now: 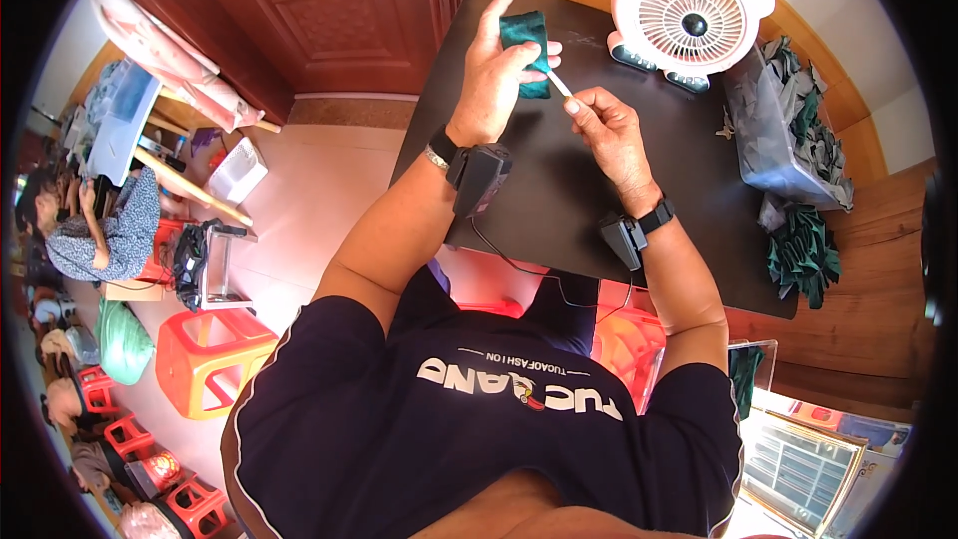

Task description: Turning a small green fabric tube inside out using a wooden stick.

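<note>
My left hand (487,90) is closed on a small dark green, shiny piece of cloth (526,32), with the thumb lying across its face and fingertips showing beyond its right edge. In my right hand (611,138), thumb and forefinger pinch a thin pale stick-like tool (560,84). Its far end meets the right side of the green cloth by the left fingers; whether the tip goes inside cannot be told. Both hands are above the dark table (519,210), and each wrist carries a black strapped device.
A pink-and-white fan (696,22) stands at the table's far right. Beside it a clear bin (763,135) holds grey and green cloth pieces, with a green bundle (801,255) nearer. A thin cable hangs by the table edge. Red stools (215,364) and people sit at left.
</note>
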### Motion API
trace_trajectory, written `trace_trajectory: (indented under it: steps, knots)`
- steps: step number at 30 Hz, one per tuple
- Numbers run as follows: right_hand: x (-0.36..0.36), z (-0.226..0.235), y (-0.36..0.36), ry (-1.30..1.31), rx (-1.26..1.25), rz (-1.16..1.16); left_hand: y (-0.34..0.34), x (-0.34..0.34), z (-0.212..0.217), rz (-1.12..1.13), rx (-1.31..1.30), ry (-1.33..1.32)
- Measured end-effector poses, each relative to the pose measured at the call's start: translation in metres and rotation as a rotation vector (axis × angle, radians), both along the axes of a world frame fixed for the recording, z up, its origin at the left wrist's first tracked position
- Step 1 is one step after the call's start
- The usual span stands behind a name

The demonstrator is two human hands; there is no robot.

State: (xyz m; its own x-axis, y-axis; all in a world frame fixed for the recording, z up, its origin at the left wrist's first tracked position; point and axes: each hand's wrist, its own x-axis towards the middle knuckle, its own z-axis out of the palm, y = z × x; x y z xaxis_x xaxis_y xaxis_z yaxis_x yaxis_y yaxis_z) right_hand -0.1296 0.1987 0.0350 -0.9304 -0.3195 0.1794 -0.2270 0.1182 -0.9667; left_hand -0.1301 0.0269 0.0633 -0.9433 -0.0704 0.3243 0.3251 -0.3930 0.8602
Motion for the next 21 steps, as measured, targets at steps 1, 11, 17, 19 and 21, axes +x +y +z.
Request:
trace_trajectory:
  steps: [1, 11, 17, 19, 21]
  knots:
    - [0.0, 0.001, -0.001, 0.011, -0.002, -0.019, 0.0, -0.001, 0.001, -0.016, -0.006, -0.01]
    - [-0.001, 0.0, 0.0, 0.015, -0.074, 0.015, 0.003, 0.001, -0.005, -0.121, 0.062, -0.034]
    - [-0.003, -0.001, 0.001, -0.034, -0.022, -0.018, -0.002, -0.004, -0.003, -0.094, 0.144, 0.002]
    - [-0.001, -0.002, 0.002, 0.011, -0.028, -0.033, -0.004, -0.004, -0.001, -0.078, 0.156, 0.04]
    - [-0.004, -0.004, 0.002, 0.023, -0.037, -0.051, -0.007, -0.005, -0.001, -0.067, 0.131, 0.022]
